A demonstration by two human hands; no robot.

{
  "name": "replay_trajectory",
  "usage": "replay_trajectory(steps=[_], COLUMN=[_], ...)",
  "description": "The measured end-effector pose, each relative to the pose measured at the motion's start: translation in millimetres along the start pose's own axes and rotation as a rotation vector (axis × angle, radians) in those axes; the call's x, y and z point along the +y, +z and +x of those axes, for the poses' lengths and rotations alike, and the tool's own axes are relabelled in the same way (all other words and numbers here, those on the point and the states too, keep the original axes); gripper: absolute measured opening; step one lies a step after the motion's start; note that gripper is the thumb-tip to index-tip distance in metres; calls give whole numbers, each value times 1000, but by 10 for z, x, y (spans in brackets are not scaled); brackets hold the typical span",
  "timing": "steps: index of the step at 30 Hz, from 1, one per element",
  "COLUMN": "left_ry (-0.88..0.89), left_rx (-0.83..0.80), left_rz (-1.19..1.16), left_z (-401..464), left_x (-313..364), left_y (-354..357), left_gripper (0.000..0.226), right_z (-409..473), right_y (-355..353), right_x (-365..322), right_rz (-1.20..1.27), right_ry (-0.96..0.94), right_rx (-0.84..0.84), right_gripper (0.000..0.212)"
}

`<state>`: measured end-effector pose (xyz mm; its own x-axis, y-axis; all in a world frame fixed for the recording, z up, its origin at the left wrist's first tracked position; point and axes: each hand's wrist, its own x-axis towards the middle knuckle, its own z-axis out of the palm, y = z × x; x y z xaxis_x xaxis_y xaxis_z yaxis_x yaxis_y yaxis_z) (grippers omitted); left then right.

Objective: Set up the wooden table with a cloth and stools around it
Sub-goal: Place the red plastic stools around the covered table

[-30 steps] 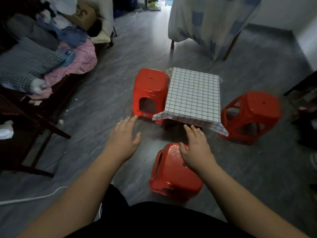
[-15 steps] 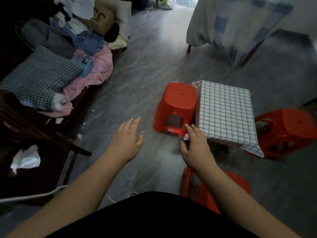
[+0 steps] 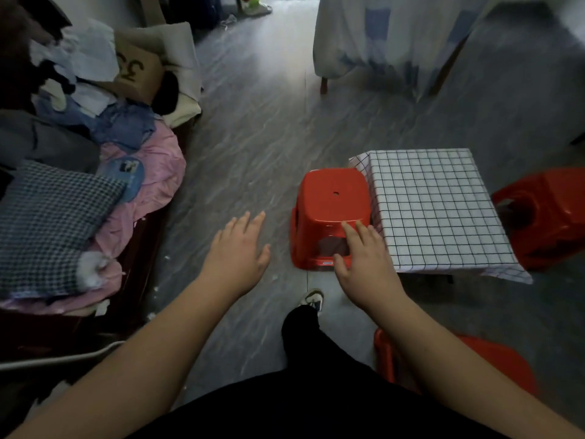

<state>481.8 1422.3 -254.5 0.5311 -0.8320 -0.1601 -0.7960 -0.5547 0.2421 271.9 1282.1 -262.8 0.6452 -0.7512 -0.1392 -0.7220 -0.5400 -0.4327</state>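
Outward from both hands, left hand (image 3: 237, 255) and right hand (image 3: 364, 261) empty with fingers (image 3: 348, 228) spread, right over red stool (image 3: 332, 204), stool upright beside the desk (image 3: 437, 210), checked cloth's long axis running away from the person.

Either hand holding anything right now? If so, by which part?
Nothing held. Left hand is open over the floor; right hand is open in front of the left stool, fingers spread, not gripping it.
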Motion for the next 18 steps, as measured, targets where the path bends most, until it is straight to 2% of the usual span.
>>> replay_trajectory(steps=[4,9,18], left_ry=[49,170,418], left_rx=[-61,-145,-268], left_rz=[60,159,201], left_z=[956,2111,3755], left_x=[19,182,492], left_y=[-24,-142,-265], left_gripper=[75,69,69], right_z=[813,1742,2663], right_y=[94,-31,-150], right_x=[69,201,386], right_rz=[0,-88,-124], right_ry=[76,164,387], right_rx=[-13,-11,-45], right_gripper=[69,70,69])
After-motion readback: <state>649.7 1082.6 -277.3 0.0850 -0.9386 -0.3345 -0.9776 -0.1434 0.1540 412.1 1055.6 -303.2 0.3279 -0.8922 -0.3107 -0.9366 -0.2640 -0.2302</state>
